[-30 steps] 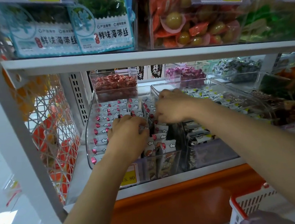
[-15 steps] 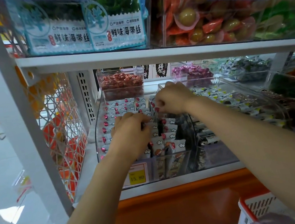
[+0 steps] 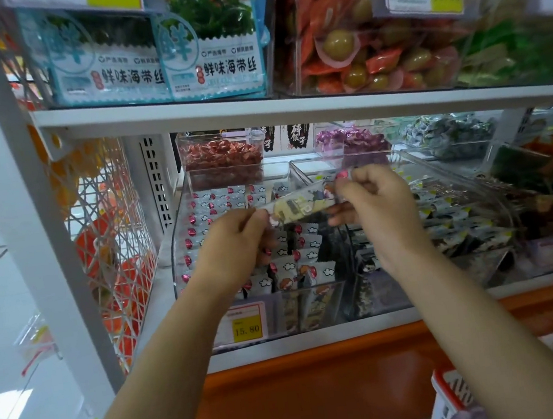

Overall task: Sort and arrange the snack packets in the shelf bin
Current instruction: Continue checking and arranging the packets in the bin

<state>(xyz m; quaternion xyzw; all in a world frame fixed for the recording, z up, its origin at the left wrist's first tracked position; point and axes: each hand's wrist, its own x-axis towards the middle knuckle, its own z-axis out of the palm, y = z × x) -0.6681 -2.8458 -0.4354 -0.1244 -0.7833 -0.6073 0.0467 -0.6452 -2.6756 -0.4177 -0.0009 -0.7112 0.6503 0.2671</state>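
Note:
A clear plastic shelf bin (image 3: 183, 251) on the lower shelf holds rows of small white snack packets (image 3: 212, 206) with red dots and cloud prints. Above the bin, one long snack packet (image 3: 297, 205) is held level between both hands. My left hand (image 3: 234, 245) pinches its left end. My right hand (image 3: 373, 198) grips its right end, fingers curled. More upright packets (image 3: 303, 244) stand below the held one, partly hidden by my hands.
A second clear bin (image 3: 455, 189) of dark packets sits to the right. Candy tubs (image 3: 220, 155) stand behind. The upper shelf (image 3: 256, 108) hangs close overhead. A yellow price tag (image 3: 245, 328) fronts the bin. A wire basket (image 3: 114, 248) is left; a red-white basket (image 3: 452, 399) below right.
Both hands have come up out of the bin, lifting one snack packet and stretching it level between them; before, they were down among the packets.

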